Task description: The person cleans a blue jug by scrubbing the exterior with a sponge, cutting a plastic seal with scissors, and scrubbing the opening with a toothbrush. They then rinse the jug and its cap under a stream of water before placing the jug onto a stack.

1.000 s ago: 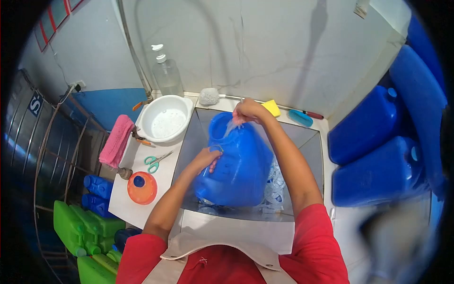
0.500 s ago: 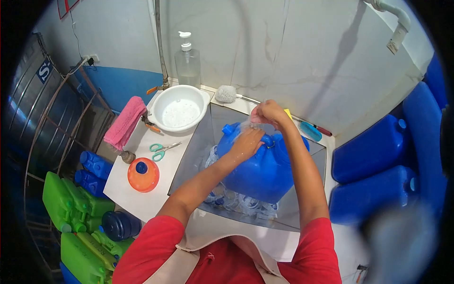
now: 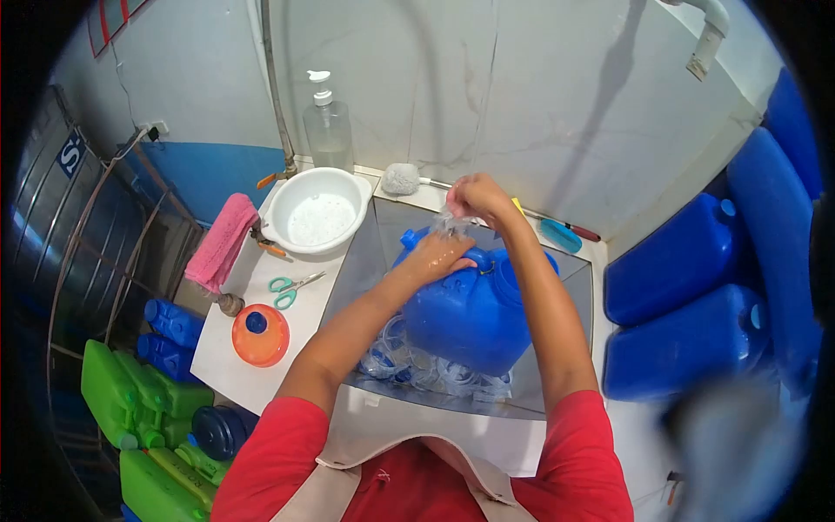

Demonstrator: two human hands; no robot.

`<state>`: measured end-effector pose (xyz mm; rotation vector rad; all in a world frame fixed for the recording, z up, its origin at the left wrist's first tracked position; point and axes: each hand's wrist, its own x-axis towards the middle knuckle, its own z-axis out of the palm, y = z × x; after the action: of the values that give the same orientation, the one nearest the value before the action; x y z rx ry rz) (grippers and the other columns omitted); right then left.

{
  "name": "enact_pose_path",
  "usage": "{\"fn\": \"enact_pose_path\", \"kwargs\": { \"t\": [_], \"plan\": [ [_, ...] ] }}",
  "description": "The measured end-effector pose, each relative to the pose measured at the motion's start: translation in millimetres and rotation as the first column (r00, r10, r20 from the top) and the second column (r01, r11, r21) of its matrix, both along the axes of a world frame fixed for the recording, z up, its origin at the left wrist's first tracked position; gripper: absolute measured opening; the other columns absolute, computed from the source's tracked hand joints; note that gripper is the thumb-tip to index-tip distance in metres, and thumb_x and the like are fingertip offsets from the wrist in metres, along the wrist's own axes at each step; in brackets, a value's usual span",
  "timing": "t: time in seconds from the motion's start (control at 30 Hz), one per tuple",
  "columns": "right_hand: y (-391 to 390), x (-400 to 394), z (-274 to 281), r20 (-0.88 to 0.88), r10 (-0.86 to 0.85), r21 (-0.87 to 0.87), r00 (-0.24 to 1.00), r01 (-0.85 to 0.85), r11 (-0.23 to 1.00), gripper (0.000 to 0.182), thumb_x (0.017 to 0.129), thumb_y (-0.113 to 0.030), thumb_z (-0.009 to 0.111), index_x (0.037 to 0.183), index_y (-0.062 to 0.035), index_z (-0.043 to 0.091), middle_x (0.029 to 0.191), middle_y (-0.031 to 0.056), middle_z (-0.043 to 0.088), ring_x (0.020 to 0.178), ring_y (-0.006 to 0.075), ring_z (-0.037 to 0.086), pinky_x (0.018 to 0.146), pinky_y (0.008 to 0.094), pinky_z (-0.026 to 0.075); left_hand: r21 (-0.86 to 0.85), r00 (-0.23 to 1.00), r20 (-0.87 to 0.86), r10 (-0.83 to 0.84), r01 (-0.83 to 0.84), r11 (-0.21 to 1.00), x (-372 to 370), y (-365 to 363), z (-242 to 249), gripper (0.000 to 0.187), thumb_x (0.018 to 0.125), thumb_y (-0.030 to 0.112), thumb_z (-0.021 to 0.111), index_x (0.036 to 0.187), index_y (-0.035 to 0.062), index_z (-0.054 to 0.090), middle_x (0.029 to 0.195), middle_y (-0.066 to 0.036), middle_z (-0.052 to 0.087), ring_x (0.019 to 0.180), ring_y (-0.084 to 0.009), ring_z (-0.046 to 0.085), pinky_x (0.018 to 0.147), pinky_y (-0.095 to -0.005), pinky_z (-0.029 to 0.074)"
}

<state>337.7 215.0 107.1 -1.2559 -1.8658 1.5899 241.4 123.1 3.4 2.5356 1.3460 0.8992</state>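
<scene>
Head view: I see my left hand (image 3: 441,253) pressed flat on the blue jerrycan (image 3: 470,309) in the sink (image 3: 370,239), right hand (image 3: 474,197) pinching what looks like clear plastic film (image 3: 450,225) above it

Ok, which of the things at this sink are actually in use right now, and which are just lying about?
In use: blue jerrycan in the sink; left hand resting on its top; right hand raised above it in running water.

Lying about: white basin, scissors, orange funnel, pink cloth, soap dispenser, stacked blue jerrycans.
</scene>
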Motion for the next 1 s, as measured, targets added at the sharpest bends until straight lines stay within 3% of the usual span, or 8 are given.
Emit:
{"fn": "enact_pose_path", "kwargs": {
  "t": [0.2,0.27,0.57,0.73,0.8,0.87,0.93,1.0],
  "plan": [
    [-9.1,7.3,1.8,0.006,0.015,0.03,1.0,-0.015,0.999,0.015,0.076,-0.002,0.044,0.071,-0.0008,0.058,0.057,0.0059,0.054,0.046,0.0128,0.05,0.041,0.0252,0.041,-0.089,0.987,-0.135,0.092,-0.104,0.99,-11.2,-15.7,8.7,0.046,0.081,0.047,0.06,0.1,0.0048,0.055,0.069,-0.014,0.062,0.065,-0.0319,0.062,0.063,-0.0428,0.049],
    [-7.4,10.2,3.8,0.043,0.05,0.084,0.998,-0.054,0.995,0.016,0.077,-0.004,0.045,0.069,-0.0007,0.058,0.058,0.0069,0.055,0.046,0.0135,0.051,0.041,0.0257,0.042,-0.773,0.969,0.139,0.202,-0.021,0.634,-15.5,-34.7,23.2,0.04,0.083,0.042,0.059,0.092,0.0032,0.057,0.06,-0.01,0.059,0.049,-0.0209,0.058,0.049,-0.0343,0.048],
    [-6.4,6.1,-20.2,0.094,0.023,0.009,0.995,-0.023,1.0,0.017,0.081,-0.005,0.046,0.077,0.0042,0.06,0.069,0.0134,0.062,0.055,0.0192,0.061,0.054,0.0296,0.055,-0.804,0.557,0.371,0.743,-0.207,0.557,-27.3,-119.8,-31.7,0.029,0.083,0.027,0.062,0.084,-0.002,0.057,0.057,-0.006,0.055,0.039,-0.0126,0.049,0.035,-0.0292,0.038],
    [-4.8,14.7,-28.0,-0.137,-0.079,-0.134,0.987,0.06,0.989,0.015,0.08,-0.003,0.048,0.08,0.0058,0.061,0.074,0.0147,0.062,0.063,0.018,0.063,0.059,0.0282,0.057,-0.741,0.645,0.322,0.693,-0.283,0.608,-33.2,-136.0,-43.6,0.032,0.081,0.028,0.061,0.092,-0.0022,0.06,0.066,-0.015,0.063,0.054,-0.0264,0.061,0.053,-0.0384,0.049],
    [16.2,30.1,-40.2,-0.131,-0.076,-0.061,0.988,0.068,0.996,0.015,0.079,-0.005,0.052,0.083,0.0054,0.062,0.077,0.014,0.063,0.066,0.0173,0.063,0.061,0.0295,0.056,-0.651,0.718,0.293,0.631,-0.334,0.682,-34.4,-135.6,-46.2,0.032,0.08,0.029,0.062,0.093,-0.0006,0.061,0.071,-0.017,0.065,0.061,-0.0309,0.064,0.059,-0.042,0.05],
    [56.3,65.7,-66.2,0.219,-0.172,0.515,0.96,0.036,0.856,0.018,0.076,-0.007,0.053,0.086,0.0035,0.063,0.081,0.0174,0.064,0.072,0.0237,0.065,0.068,0.0354,0.054,-0.61,0.78,0.065,0.622,-0.463,0.644,-33.8,-132.6,-40.0,0.034,0.074,0.03,0.064,0.096,0.0041,0.063,0.079,-0.019,0.065,0.076,-0.0386,0.062,0.07,-0.0466,0.048],
    [69.3,123.9,-93.0,0.21,-0.561,0.824,0.801,0.164,0.543,0.034,0.075,-0.01,0.052,0.108,-0.0006,0.058,0.099,0.0252,0.06,0.095,0.0371,0.058,0.082,0.0455,0.046,-0.589,0.812,0.04,0.583,-0.452,0.67,-32.8,-136.4,-44.9,0.035,0.072,0.03,0.065,0.097,0.006,0.063,0.079,-0.02,0.064,0.076,-0.0397,0.061,0.07,-0.0472,0.048],
    [91.6,185.3,-128.1,0.466,-0.73,0.85,0.499,-0.024,0.526,0.027,0.083,-0.013,0.053,0.109,-0.006,0.055,0.105,0.0177,0.059,0.101,0.0338,0.054,0.085,0.0493,0.043,-0.562,0.841,0.009,0.541,-0.443,0.698,-32.2,-139.0,-42.1,0.036,0.069,0.03,0.065,0.097,0.008,0.063,0.079,-0.022,0.063,0.077,-0.0408,0.06,0.07,-0.0477,0.048]
  ]
}}
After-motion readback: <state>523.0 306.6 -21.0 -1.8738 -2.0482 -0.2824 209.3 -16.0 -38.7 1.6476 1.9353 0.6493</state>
